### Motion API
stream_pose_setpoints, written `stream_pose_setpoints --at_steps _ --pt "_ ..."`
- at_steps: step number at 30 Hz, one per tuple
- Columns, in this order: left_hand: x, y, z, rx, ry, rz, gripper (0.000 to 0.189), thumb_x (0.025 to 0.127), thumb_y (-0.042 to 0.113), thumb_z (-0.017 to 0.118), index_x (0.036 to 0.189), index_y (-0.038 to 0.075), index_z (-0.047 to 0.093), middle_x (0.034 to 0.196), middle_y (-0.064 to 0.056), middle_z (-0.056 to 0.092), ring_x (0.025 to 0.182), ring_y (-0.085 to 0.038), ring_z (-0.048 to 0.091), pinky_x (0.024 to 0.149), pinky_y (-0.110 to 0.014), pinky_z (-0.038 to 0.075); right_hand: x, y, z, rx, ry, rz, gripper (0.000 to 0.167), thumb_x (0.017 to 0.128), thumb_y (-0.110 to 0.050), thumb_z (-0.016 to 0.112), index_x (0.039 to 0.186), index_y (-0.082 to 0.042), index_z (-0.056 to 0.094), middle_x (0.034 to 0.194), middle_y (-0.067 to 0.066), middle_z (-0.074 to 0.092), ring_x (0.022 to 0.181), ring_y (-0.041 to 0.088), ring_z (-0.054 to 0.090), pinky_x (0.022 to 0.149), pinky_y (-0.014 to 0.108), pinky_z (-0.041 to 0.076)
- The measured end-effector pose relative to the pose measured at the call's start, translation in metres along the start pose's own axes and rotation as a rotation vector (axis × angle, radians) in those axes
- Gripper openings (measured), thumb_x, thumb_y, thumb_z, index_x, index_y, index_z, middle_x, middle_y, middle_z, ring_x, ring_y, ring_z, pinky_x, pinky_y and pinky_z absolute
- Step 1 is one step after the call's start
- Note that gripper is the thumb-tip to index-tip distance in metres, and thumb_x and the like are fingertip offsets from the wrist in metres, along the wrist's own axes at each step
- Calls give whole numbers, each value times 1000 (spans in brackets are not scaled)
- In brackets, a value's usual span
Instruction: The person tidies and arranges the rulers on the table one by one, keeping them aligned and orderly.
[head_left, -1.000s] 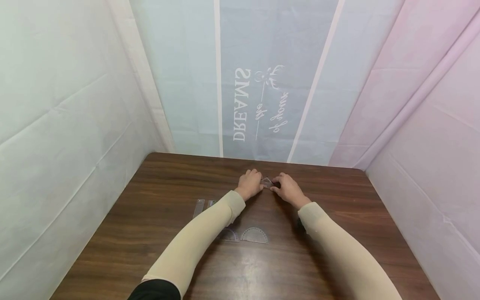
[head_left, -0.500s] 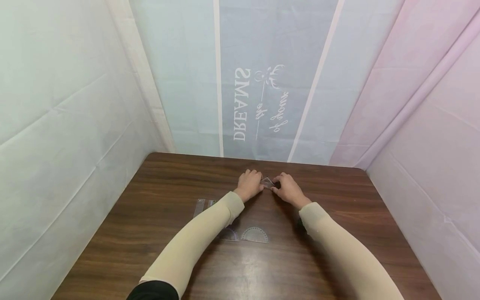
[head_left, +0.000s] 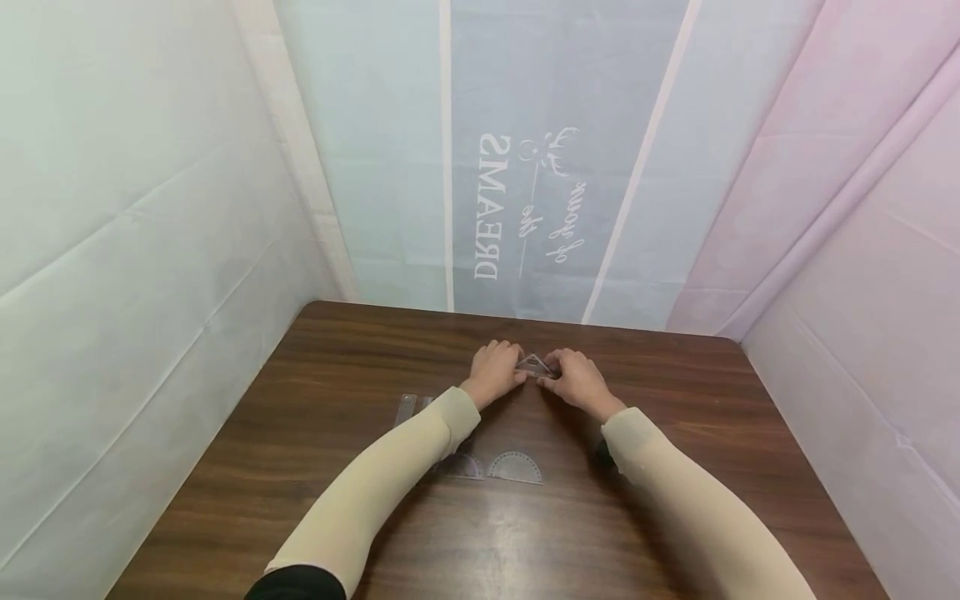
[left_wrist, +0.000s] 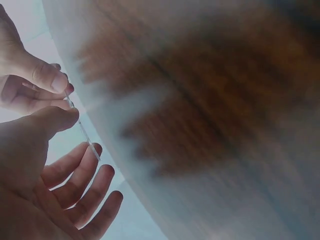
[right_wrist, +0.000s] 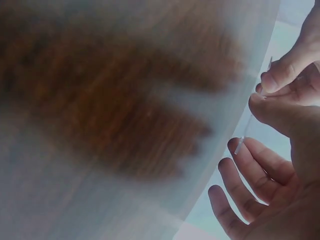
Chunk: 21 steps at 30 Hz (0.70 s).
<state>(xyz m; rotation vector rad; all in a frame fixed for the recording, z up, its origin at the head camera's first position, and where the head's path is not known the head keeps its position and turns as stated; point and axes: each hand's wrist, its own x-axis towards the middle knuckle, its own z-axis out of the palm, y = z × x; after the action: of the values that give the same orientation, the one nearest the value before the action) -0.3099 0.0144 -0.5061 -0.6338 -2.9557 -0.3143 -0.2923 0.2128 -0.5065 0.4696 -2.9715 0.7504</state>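
Note:
A small clear triangular set square (head_left: 534, 372) is held between my two hands over the far middle of the table. My left hand (head_left: 493, 372) pinches its left end between thumb and fingers. At its right end, my right hand (head_left: 581, 381) pinches it likewise. The left wrist view catches the set square (left_wrist: 86, 134) nearly edge-on as a thin line, off the tabletop. Similarly thin, the set square (right_wrist: 239, 145) appears in the right wrist view, where the other fingers of my right hand are spread apart.
Two clear protractors, the right protractor (head_left: 515, 468) and the left protractor (head_left: 467, 467), lie nearer me on the wooden table (head_left: 495, 550). My left sleeve partly covers the left one. A clear ruler (head_left: 406, 408) and another partly hidden strip (head_left: 427, 402) lie left of my left wrist.
Both hands have shifted slightly left over the table with the set square, and more of its face shows now. The head view has turned a little. Protractors and rulers stay put.

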Motion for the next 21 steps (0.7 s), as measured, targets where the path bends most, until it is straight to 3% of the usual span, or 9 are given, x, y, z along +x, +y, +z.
stream_pose_setpoints --at_steps 8,21 --pt "-14 -1 3 -59 24 26 35 102 36 76 130 15 74 112 0 72 104 -19 64 93 -38 55 -14 -4 3 -13 48 -9 38 97 -25 84 124 0 76 110 14 74 96 30 72 84 52 60" --pt "-42 4 -7 -124 21 105 41 99 44 80 129 16 75 108 3 70 97 -16 63 83 -31 54 -44 -10 -1 -41 30 -28 35 94 -27 86 122 -7 78 104 5 71 93 24 65 80 47 57"
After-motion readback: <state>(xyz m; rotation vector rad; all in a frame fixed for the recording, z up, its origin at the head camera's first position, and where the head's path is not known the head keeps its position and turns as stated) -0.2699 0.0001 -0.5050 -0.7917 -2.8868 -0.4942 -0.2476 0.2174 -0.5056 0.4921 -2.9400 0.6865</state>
